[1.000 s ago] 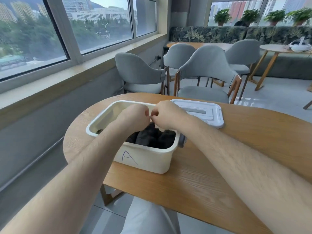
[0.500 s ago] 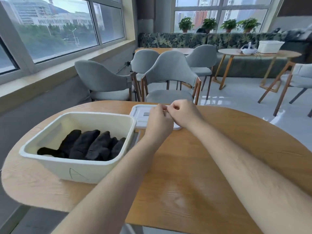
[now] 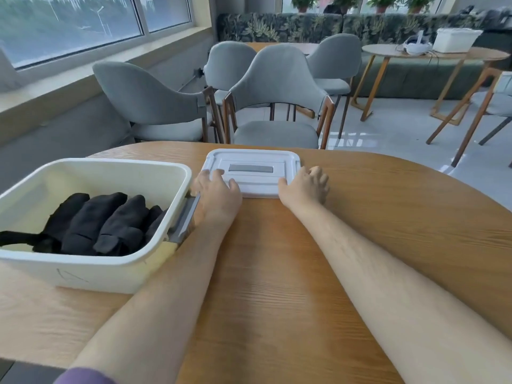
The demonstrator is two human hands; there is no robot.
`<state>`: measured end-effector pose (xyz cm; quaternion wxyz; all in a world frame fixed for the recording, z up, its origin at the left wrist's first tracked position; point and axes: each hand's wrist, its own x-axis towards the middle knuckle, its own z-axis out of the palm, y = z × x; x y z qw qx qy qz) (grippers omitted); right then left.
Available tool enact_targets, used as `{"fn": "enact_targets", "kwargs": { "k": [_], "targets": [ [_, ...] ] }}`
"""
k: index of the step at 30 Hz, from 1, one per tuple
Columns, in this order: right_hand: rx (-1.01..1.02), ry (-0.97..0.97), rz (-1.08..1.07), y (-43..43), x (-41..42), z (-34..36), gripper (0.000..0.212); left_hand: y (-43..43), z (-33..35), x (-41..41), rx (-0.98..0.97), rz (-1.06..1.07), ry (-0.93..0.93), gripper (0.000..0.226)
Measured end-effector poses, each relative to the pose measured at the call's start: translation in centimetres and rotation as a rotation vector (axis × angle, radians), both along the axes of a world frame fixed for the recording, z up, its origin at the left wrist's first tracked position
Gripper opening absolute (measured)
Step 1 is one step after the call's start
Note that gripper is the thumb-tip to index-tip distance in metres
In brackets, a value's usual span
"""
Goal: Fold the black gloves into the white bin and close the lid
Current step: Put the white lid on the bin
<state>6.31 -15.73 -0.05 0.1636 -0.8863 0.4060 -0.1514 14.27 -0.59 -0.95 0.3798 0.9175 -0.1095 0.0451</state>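
Black gloves [image 3: 91,224], soft, rolled, binned

Bright daylight enters through the large glass windows [image 3: 83,23] at upper left and washes out the view beyond them. The oval light-wood table [image 3: 277,286] shows soft sheen and faint shadows. Wide-angle distortion bends the edges; everything looks slightly soft, blurred.

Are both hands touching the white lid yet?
Touching. The head view shows the left hand lying on the lid's left edge and the right hand against its right edge.
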Motion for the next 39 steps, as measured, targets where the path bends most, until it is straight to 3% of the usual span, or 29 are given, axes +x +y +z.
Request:
{"fn": "enact_targets", "kwargs": {
  "k": [3,10,14,18,21,24,29,32,36,39],
  "targets": [
    [0.046,0.047,-0.059,-0.6,1.0,-0.7,0.077,0.5,0.2,1.2,0.053,0.089,0.093,0.058],
    [0.116,-0.044,-0.017,-1.0,1.7,-1.9,0.050,0.1,0.3,2.8,0.070,0.144,0.132,0.050],
    [0.329,-0.294,-0.172,-1.6,0.5,-0.9,0.045,-0.5,0.8,2.5,-0.025,0.133,0.162,0.048],
    [0.445,-0.537,-0.280,-2.9,-2.2,0.9,0.046,-1.7,2.6,1.2,-0.086,0.114,0.198,0.028],
    [0.389,-0.498,-0.299,-4.1,-4.9,3.1,0.048,-2.9,4.4,-0.1,-0.104,0.059,0.172,0.019],
    [0.338,-0.489,-0.303,-4.7,-6.7,4.8,0.045,-3.3,6.2,-1.3,-0.085,0.030,0.126,0.038],
    [0.371,-0.507,-0.280,-4.3,-9.9,8.6,0.039,-2.6,10.6,-3.0,-0.014,0.047,0.039,0.047],
    [0.366,-0.527,-0.212,-3.2,-11.6,10.7,0.037,-0.6,13.4,-3.6,0.013,0.038,-0.002,0.048],
    [0.314,-0.509,-0.074,-0.2,-13.1,13.0,0.017,4.0,16.5,-3.3,0.056,0.058,-0.123,0.045],
    [0.270,-0.499,0.018,2.4,-12.8,14.0,0.025,7.9,17.6,-2.4,0.132,0.075,-0.179,0.045]
  ]
}}
